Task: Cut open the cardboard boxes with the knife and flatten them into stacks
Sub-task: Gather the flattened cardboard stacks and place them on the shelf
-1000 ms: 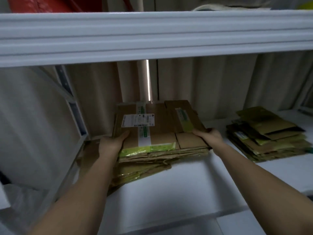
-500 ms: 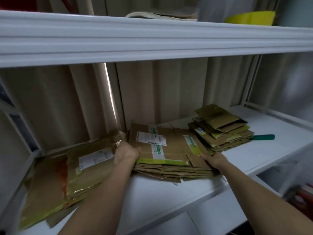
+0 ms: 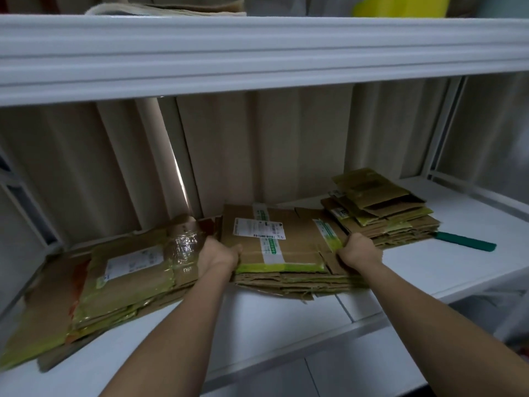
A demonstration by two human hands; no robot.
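Both hands, left hand (image 3: 218,255) and right hand (image 3: 356,251), grip the middle stack (image 3: 286,253) of flattened boxes on the shelf (image 3: 286,319) at frame centre, suggesting stacking is nearly finished.

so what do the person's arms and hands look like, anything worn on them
Both forearms are bare up to the frame edge: no sleeves show. The left hand and right hand wear no gloves, and no watch, ring or bracelet is visible on either wrist.

Head view, forward-down, close to shelf (image 3: 286,325)
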